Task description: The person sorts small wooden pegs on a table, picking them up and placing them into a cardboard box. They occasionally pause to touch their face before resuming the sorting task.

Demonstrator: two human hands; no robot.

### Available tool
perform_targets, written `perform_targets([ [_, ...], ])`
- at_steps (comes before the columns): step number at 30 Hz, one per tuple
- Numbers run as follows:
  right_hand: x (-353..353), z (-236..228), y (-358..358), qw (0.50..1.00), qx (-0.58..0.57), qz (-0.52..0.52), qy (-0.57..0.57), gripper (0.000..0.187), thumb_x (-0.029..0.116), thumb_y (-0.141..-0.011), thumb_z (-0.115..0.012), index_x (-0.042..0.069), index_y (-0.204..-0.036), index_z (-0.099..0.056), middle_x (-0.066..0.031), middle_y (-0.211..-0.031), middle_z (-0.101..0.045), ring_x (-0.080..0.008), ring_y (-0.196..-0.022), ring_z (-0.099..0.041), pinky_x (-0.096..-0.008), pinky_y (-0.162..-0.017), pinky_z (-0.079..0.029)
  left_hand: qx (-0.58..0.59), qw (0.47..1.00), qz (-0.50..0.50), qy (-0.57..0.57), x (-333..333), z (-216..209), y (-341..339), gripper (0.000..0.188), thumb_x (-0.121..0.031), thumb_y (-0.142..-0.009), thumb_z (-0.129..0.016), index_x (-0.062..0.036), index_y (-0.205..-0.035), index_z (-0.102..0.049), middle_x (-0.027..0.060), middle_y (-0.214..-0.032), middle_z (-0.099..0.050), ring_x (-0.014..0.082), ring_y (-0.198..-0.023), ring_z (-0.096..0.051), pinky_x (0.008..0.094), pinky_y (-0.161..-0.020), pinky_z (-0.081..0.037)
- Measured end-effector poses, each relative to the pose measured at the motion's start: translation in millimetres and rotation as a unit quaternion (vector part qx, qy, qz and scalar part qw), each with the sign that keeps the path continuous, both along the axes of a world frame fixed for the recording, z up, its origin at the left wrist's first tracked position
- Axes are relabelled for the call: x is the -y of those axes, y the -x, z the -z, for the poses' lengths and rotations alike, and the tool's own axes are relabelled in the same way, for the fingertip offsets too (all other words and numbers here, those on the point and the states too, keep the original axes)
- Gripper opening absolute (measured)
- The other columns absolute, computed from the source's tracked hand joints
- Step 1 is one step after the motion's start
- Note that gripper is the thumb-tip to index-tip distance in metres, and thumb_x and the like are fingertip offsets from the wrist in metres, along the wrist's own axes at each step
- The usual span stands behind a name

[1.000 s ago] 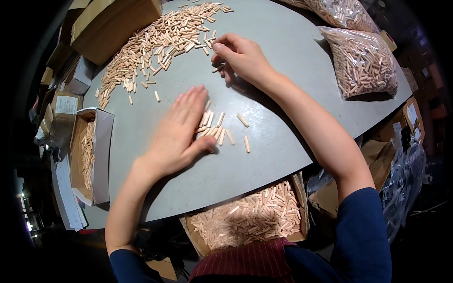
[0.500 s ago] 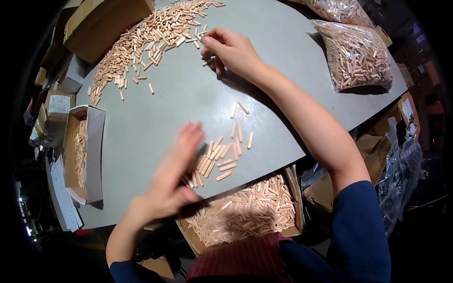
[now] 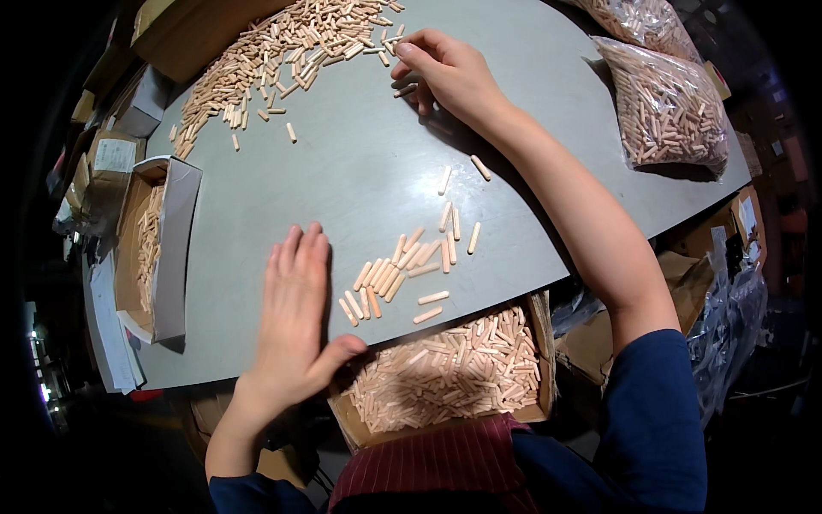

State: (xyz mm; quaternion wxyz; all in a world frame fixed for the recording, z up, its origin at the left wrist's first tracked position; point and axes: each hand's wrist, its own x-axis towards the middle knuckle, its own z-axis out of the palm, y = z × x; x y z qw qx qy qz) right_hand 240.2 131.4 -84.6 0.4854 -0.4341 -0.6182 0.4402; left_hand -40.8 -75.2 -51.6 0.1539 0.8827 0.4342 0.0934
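Observation:
My left hand (image 3: 295, 313) lies flat near the table's front edge, fingers stretched out and thumb spread, with nothing in it. Just right of it lies a loose group of short wooden dowels (image 3: 381, 278) with rounded ends, with a few more spread toward the upper right. My right hand (image 3: 449, 73) is curled at the right end of a big dowel pile (image 3: 300, 47) on the far side. Its thumb and fingers are closed, and what they hold, if anything, is hidden. One dowel (image 3: 405, 90) shows beside its lower fingers.
Below the front edge, a cardboard box (image 3: 548, 368) full of dowels stands against me. A narrow open carton (image 3: 184, 248) with dowels sits at the left. Clear plastic bags of dowels (image 3: 672, 111) lie at the far right. A large carton (image 3: 193, 34) stands behind the pile.
My left hand has moved left, away from the near dowels, and lies flat instead of blurred in motion. My right hand stays by the far pile. The whole view has shifted slightly.

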Motion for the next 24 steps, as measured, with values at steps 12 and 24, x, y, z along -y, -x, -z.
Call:
perform_targets([
  [12, -1, 3, 0, 0.999, 0.002, 0.003, -0.034, 0.029, 0.026, -0.104, -0.059, -0.001, -0.110, -0.065, -0.0081, -0.086, -0.072, -0.0130, -0.055, -0.065, -0.0288, -0.050, -0.053, -0.069, 0.993, 0.088, -0.030, -5, -3, -44, 0.106, -0.068, -0.090, -0.059, 0.0086, -0.157, -0.030, 0.0272, -0.166, -0.025, 0.0497, -0.153, -0.022, 0.0616, -0.123, -0.013],
  [24, 1, -1, 2, 0.999, -0.019, 0.011, -0.025, 0.036, 0.030, -0.103, -0.059, -0.003, -0.117, -0.060, -0.0099, -0.091, -0.072, -0.0143, -0.053, -0.063, -0.0297, -0.052, -0.054, 0.006, 1.000, 0.005, 0.002, -3, 4, -17, 0.109, -0.065, -0.093, -0.059, 0.0119, -0.159, -0.017, 0.0332, -0.165, -0.021, 0.0496, -0.154, -0.018, 0.0584, -0.125, -0.014],
])
